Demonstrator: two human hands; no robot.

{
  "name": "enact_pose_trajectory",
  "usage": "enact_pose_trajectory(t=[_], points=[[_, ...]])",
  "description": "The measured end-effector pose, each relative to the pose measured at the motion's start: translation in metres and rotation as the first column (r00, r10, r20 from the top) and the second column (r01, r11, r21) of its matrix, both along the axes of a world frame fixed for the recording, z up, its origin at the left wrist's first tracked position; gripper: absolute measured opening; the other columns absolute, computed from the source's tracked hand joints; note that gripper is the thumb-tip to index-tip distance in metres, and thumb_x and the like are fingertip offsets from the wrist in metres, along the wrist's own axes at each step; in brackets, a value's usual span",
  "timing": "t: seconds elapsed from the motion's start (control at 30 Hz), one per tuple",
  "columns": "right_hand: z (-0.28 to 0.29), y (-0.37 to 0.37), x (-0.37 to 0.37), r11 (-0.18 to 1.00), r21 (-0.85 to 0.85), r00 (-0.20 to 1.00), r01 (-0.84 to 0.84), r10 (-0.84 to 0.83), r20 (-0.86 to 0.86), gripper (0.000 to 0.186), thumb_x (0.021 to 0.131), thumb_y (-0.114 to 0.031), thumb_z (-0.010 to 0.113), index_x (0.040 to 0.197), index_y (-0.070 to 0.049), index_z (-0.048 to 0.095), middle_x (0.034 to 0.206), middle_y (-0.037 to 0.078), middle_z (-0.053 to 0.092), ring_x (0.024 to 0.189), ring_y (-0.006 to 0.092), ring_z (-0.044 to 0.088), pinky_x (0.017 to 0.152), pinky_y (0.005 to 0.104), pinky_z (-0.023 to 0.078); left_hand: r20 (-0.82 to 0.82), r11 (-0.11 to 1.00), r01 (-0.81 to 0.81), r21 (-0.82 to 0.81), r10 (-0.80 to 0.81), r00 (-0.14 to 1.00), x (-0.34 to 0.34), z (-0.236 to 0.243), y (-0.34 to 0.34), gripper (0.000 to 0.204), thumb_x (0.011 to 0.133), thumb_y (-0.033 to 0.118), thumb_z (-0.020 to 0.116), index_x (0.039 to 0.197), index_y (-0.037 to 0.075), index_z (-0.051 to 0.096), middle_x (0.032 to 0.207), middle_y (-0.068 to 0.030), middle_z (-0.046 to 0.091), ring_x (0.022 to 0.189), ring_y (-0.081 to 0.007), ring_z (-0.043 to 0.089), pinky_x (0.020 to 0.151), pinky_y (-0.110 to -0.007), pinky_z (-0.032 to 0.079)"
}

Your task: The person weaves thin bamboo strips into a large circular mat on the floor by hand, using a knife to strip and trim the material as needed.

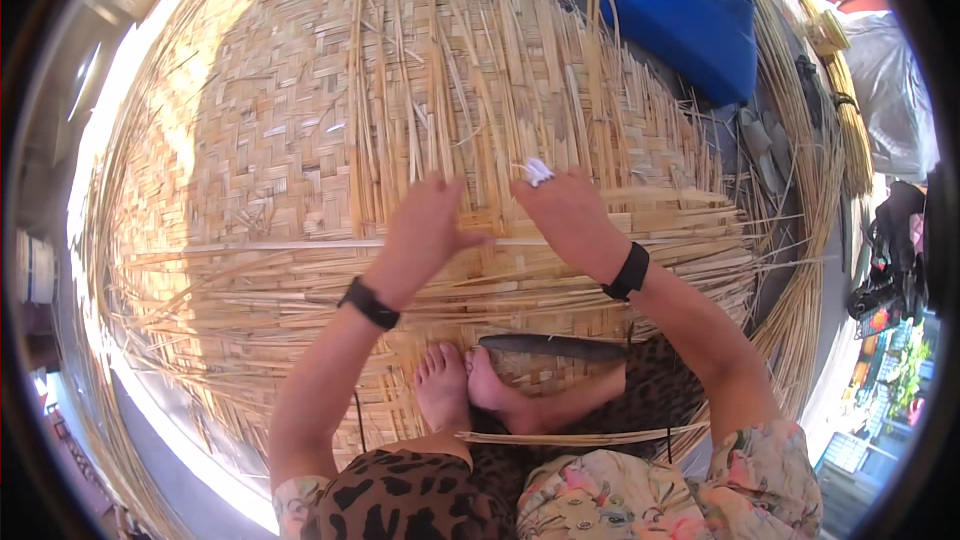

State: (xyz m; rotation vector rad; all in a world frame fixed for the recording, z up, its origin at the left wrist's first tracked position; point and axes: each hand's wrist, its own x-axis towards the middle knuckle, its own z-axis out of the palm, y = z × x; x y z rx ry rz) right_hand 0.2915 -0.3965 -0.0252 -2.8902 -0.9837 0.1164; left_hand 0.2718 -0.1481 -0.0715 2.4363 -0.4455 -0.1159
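A large mat of plaited bamboo-like strips (270, 130) spreads beneath both hands. Long unwoven strip ends (440, 90) run away from me over its far half, while others lie crosswise nearer my feet. My left hand (420, 235) hovers over or rests on the strips, slightly blurred, its thumb apart from its fingers and nothing visible in it. To its right, my right hand (572, 220) has its fingers curled down at the strips; what they grip is hidden. A white wrapping (538, 172) shows at one of its fingers. One pale strip (260, 247) crosses the mat near the hands.
A dark, long, narrow bar (550, 346) lies on the mat beside my bare feet (440, 380). At the far right stands a blue plastic container (680, 30). Loose strips (800, 290) curve round the right edge, near an upright tied bundle (850, 140).
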Motion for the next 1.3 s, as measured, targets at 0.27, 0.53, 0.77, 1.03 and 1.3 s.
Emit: enact_pose_trajectory(t=[0.27, 0.53, 0.77, 1.03, 1.3], points=[[0.0, 0.03, 0.006, 0.814, 0.564, 0.965, 0.139, 0.016, -0.261, 0.024, 0.098, 0.0, 0.063, 0.12, -0.005, 0.072, 0.103, 0.017, 0.076, 0.099, 0.0436, 0.073, 0.086, 0.0517, 0.058, -0.684, 0.721, -0.585, -0.372, 0.213, 0.698, 0.041, -0.035, 0.045, 0.044, 0.113, 0.038, 0.064, 0.095, 0.001, 0.081, 0.083, -0.0072, 0.074, 0.079, -0.0149, 0.073, 0.072, -0.033, 0.059], [-0.121, 0.087, 0.122, 0.773, 0.345, 0.704, 0.533, -0.179, -0.687, 0.037, 0.106, -0.011, 0.062, 0.141, 0.0, 0.058, 0.106, 0.022, 0.076, 0.097, 0.0388, 0.076, 0.08, 0.0494, 0.06, -0.009, 0.992, 0.112, -0.061, -0.113, 0.994, 0.021, -0.053, 0.006, 0.031, 0.106, 0.026, 0.065, 0.095, -0.002, 0.077, 0.095, -0.0201, 0.076, 0.083, -0.037, 0.072, 0.073, -0.044, 0.057], [-0.097, 0.062, 0.116, 0.474, 0.355, 0.271, 0.806, 0.237, -0.933, 0.036, 0.102, -0.014, 0.071, 0.136, -0.006, 0.06, 0.113, 0.002, 0.067, 0.103, 0.0173, 0.066, 0.084, 0.0364, 0.058, -0.443, 0.963, -0.126, -0.238, 0.008, 0.897, 0.03, -0.046, 0.019, 0.024, 0.105, 0.027, 0.065, 0.095, 0.007, 0.073, 0.087, -0.0067, 0.07, 0.088, -0.0217, 0.067, 0.083, -0.041, 0.053], [-0.113, 0.047, 0.063, 0.693, 0.515, 0.775, 0.504, -0.099, -0.625, 0.031, 0.11, -0.022, 0.067, 0.129, -0.001, 0.056, 0.119, 0.01, 0.072, 0.106, 0.0207, 0.068, 0.092, 0.0413, 0.057, -0.686, 0.528, -0.523, -0.67, -0.17, 0.708, 0.036, -0.037, 0.062, 0.017, 0.111, 0.023, 0.058, 0.105, 0.009, 0.068, 0.096, -0.002, 0.069, 0.093, -0.0135, 0.066, 0.093, -0.034, 0.059], [-0.054, 0.081, 0.071, 0.672, 0.393, 0.527, 0.628, 0.006, -0.85, 0.052, 0.109, -0.024, 0.071, 0.15, 0.003, 0.052, 0.133, 0.014, 0.072, 0.117, 0.0178, 0.069, 0.1, 0.038, 0.058, -0.698, 0.412, -0.609, -0.678, -0.1, 0.709, 0.02, -0.062, 0.064, 0.011, 0.106, 0.011, 0.064, 0.115, 0.009, 0.067, 0.102, -0.0017, 0.071, 0.1, -0.0128, 0.07, 0.089, -0.031, 0.058]])
